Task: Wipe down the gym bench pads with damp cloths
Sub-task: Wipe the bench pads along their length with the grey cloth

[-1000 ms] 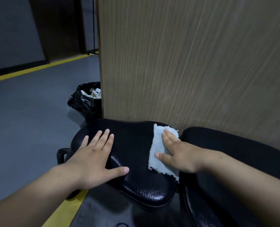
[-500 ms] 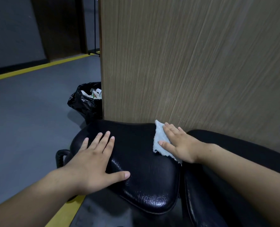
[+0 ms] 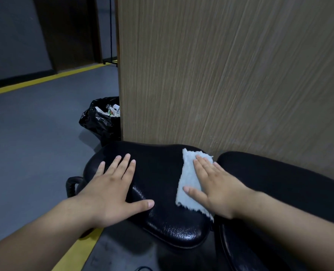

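Note:
A black padded seat pad (image 3: 158, 173) lies in front of me, glossy and cracked at its near edge. A pale blue cloth (image 3: 187, 178) is spread along the pad's right side. My right hand (image 3: 217, 188) presses flat on the cloth, fingers spread and pointing away from me. My left hand (image 3: 111, 188) rests flat and open on the pad's left side with nothing under it, thumb stretched toward the middle. A second black pad (image 3: 279, 182) adjoins on the right, partly hidden by my right forearm.
A tall wood-grain panel (image 3: 220, 75) stands right behind both pads. A black rubbish bag (image 3: 99, 120) with litter sits at the panel's left corner. A black handle (image 3: 71, 185) sticks out left of the pad. Grey floor with yellow lines (image 3: 74, 251) spreads left.
My right hand pushed the cloth to the pad's far edge by the panel, then drew it back toward me along the right side. The left hand stayed in place.

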Available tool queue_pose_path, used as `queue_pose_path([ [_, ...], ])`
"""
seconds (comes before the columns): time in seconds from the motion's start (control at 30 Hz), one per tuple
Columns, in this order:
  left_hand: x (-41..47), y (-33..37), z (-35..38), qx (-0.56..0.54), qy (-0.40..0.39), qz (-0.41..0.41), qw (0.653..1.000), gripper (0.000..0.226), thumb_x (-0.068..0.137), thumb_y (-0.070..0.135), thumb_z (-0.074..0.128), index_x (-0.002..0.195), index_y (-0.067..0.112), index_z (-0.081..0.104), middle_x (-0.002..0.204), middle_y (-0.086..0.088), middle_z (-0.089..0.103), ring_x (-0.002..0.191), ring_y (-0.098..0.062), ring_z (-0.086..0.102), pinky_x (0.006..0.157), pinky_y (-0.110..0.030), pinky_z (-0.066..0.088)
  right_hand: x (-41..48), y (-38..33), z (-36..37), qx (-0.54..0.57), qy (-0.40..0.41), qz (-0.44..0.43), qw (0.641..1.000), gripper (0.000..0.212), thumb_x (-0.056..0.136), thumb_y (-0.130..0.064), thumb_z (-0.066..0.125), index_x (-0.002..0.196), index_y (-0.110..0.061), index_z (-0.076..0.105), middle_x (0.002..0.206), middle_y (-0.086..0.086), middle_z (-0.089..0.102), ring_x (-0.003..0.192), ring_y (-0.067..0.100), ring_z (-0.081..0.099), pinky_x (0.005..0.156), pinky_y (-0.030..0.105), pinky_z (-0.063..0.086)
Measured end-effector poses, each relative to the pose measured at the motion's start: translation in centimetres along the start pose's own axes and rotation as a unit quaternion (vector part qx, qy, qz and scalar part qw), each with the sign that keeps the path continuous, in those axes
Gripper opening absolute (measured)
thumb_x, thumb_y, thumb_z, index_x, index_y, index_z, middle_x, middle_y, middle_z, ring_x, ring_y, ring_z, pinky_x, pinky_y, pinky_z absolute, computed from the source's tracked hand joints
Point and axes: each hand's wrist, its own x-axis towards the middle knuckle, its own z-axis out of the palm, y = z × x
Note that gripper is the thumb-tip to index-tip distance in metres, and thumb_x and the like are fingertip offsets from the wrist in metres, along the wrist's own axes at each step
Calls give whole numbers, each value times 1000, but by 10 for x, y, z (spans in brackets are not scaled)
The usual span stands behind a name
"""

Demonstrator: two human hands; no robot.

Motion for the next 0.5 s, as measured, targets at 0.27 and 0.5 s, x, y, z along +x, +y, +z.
queue_pose_path([
  [0.27,-3,-2,2,-14,22,7,1000,121,62,98,4,151,21,-26,157,4,-35,143,-13,-35,121,-43,-12,81,27,-20,72,2,-3,997,90,95,-70,24,157,-11,0,166,4,0,152,13,-3,123,32,0],
  [0.5,-3,0,-1,1,33,-7,999,122,65,98,11,154,20,-20,160,2,-30,146,-13,-28,122,-43,-8,124,-2,-31,55,1,-42,998,84,93,-71,26,153,-12,24,155,6,32,146,24,25,118,38,24],
])
